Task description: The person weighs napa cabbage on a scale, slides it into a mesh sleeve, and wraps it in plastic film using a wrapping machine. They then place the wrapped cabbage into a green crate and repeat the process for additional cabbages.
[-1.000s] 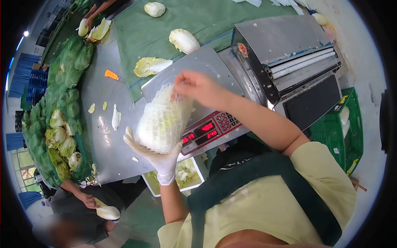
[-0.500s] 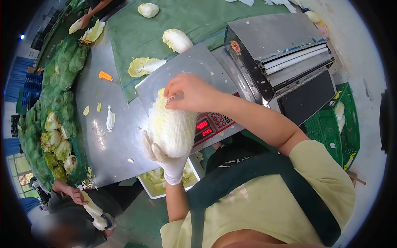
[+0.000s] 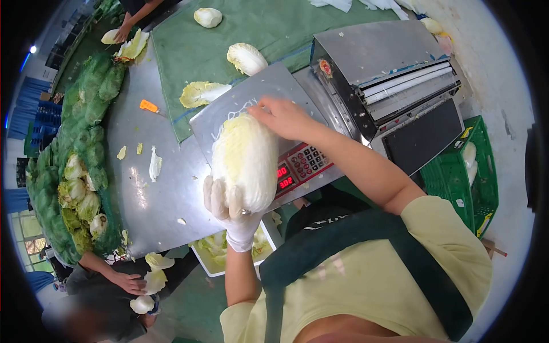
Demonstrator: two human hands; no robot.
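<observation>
A napa cabbage (image 3: 246,163) stands tilted above the scale's edge, pale yellow at the top and white lower down. My left hand (image 3: 226,206), in a white glove, is wrapped round its lower end from beneath. White net strands (image 3: 220,126) show along its upper left edge, behind the leaves. At the top right, my bare right hand (image 3: 280,117) has its fingers closed on the net's edge beside the cabbage; the fingertips are partly hidden. Under both hands lies the scale's metal plate (image 3: 294,91), with a red keypad panel (image 3: 309,160) in front.
A film-wrapping machine (image 3: 389,74) stands right, a green crate (image 3: 474,177) beyond. Loose cabbages (image 3: 247,59) lie on green cloth (image 3: 177,63). Netted cabbages (image 3: 80,148) line the left; an orange-handled knife (image 3: 150,106) lies near. A white bin (image 3: 220,268) holds leaves. Co-workers handle cabbages at left.
The net that covered the cabbage's front has drawn back to its upper edge, baring the leaves. My right hand has shifted right. A co-worker's hand at lower left has pulled leaves apart.
</observation>
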